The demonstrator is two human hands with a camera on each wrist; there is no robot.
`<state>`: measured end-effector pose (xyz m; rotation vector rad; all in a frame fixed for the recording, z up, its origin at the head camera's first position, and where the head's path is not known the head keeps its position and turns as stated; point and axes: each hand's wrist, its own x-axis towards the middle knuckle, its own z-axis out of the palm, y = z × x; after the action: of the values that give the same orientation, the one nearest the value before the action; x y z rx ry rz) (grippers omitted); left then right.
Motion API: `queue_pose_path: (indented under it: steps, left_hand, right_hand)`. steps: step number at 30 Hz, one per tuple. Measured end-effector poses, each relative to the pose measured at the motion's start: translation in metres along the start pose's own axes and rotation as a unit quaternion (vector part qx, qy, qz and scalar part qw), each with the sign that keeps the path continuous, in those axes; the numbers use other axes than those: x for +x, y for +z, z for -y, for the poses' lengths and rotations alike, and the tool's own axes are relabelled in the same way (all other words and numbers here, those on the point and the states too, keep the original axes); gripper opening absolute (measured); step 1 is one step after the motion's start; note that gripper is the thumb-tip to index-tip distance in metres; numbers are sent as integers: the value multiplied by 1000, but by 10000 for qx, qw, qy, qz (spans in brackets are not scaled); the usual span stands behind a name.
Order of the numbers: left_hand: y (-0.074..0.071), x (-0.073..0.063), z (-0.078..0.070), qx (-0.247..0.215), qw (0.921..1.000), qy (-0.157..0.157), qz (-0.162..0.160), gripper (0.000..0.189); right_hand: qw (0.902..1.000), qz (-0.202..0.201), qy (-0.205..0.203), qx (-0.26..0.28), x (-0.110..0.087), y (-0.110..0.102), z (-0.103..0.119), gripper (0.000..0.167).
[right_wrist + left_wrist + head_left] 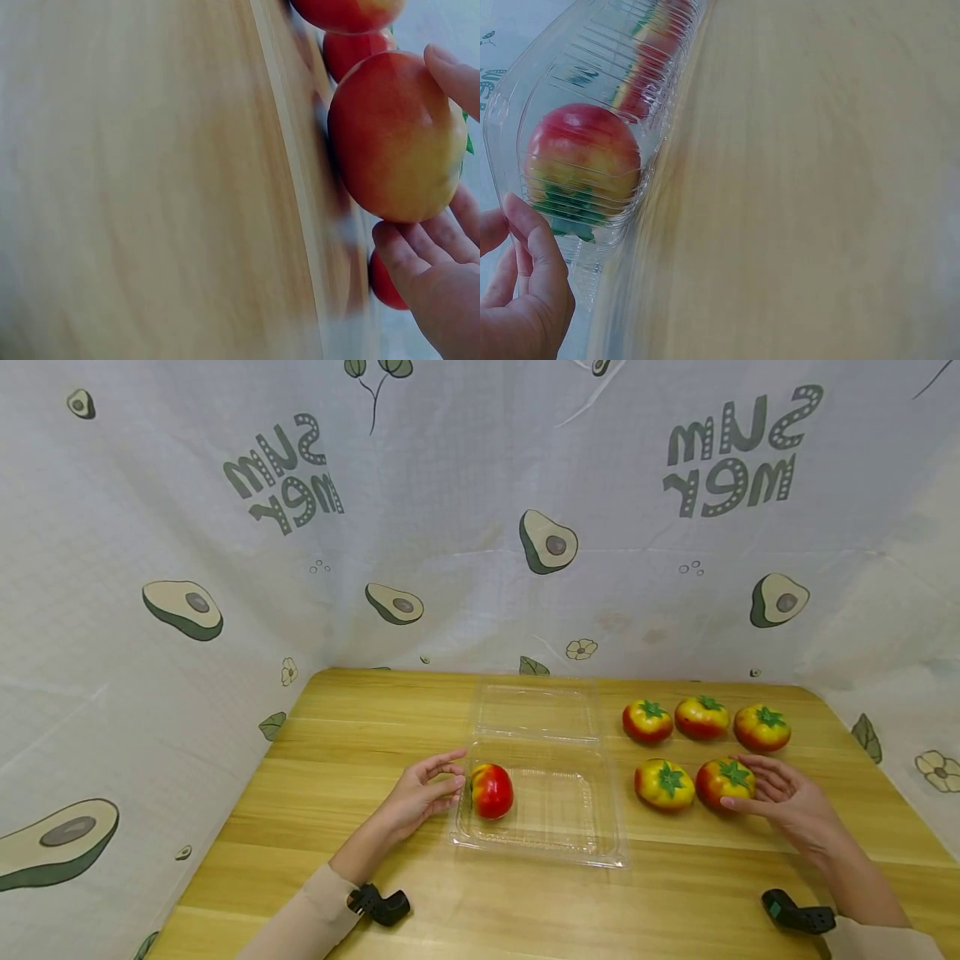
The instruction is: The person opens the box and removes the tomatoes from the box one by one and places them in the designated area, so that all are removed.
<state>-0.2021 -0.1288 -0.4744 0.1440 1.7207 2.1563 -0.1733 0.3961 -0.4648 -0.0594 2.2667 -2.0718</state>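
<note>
A clear plastic clamshell box (558,814) lies opened on the table, its lid (536,710) folded back away from me. One red and yellow tomato (492,791) sits on its side at the left end of the box, its green leaves toward my left hand (416,793). That hand pinches the box's left rim between thumb and forefinger, as the left wrist view shows. Over on the right, my right hand (795,802) holds another tomato (723,783), thumb on one side and fingertips on the other. This tomato stands leaf side up in the near row.
Beside the held tomato is another one (664,785), leaves up. Behind them three more form a far row: left (647,722), middle (702,717) and right (762,727). A printed cloth (465,543) hangs around the wooden table (352,718).
</note>
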Motion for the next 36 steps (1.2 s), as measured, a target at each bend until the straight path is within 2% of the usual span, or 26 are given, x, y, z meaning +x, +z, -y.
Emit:
queue_pose_path:
  steps: [7, 13, 25, 36]
  left_hand:
    - [0, 0, 0, -22, 10000, 5, 0, 52]
    - [-1, 0, 1, -12, 10000, 74, 58, 55]
    - [-1, 1, 2, -90, 10000, 10, 26, 53]
    - [0, 1, 1, -135, 9999, 11, 49, 53]
  right_hand:
    - [9998, 72, -89, 179, -1, -2, -1, 59]
    - [9999, -65, -84, 12, -1, -3, -1, 57]
    - [9967, -59, -487, 652, -1, -3, 7, 56]
    - [9975, -339, -615, 40, -2, 5, 21, 57]
